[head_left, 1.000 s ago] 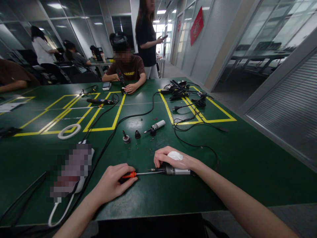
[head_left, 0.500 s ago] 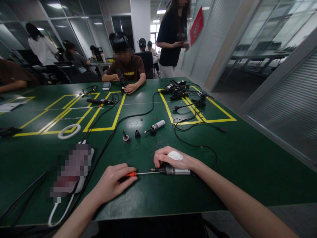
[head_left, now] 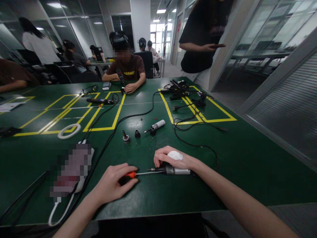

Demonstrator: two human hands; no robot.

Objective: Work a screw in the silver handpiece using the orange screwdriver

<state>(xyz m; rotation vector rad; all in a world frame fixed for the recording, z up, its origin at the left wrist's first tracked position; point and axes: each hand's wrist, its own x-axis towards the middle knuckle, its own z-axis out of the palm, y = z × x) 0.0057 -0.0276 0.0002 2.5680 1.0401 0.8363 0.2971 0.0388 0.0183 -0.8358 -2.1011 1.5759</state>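
My left hand [head_left: 114, 181] rests on the table, curled loosely around the orange handle of a screwdriver [head_left: 131, 174]. Its thin shaft points right and reaches the black front of a silver-and-black cylindrical handpiece [head_left: 177, 171], which lies flat with a narrow metal tip toward the left. Just behind this handpiece lies my right hand [head_left: 170, 157], its fingers curled in and a white patch on its back. The right thumb and anything inside those fingers are hidden. Beyond the hands stand a round metal-based nozzle part [head_left: 126, 137] and a black collar [head_left: 137, 134].
A second silver handpiece [head_left: 158, 125], several small screws and black cables [head_left: 131, 115] lie farther in. At left are a power strip [head_left: 85, 172] and a white tape ring [head_left: 69, 131]. A cable pile [head_left: 178, 87] sits at the back right. A co-worker [head_left: 130, 67] sits opposite.
My left thumb has spread slightly away from the index finger. The screwdriver and my right hand look unmoved. A standing person in black has come nearer on the right.
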